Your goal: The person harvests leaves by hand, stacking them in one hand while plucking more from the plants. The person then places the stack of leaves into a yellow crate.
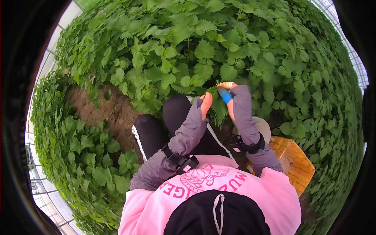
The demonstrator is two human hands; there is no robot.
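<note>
Serrated green perilla leaves (218, 107) hang in a small bunch between my two hands, tips downward. My left hand (206, 105) is closed on the left side of the bunch, thumb up, with its other fingers mostly hidden. On the right, my right hand (228, 92) curls inward with its fingertips at the top of the leaves, pinching there. Blue tape or a blue cover wraps part of this hand, and a pale orange cover shows on a finger. Both hands are just in front of my knees, close to the standing perilla plants (203, 51).
A yellow-orange plastic basket (301, 172) stands at my right side. Beside it is a pale round object (262, 129), partly behind my right forearm. Bare soil (103, 113) shows at the left. Dense plants surround me, with greenhouse framing (43, 176) at the edges.
</note>
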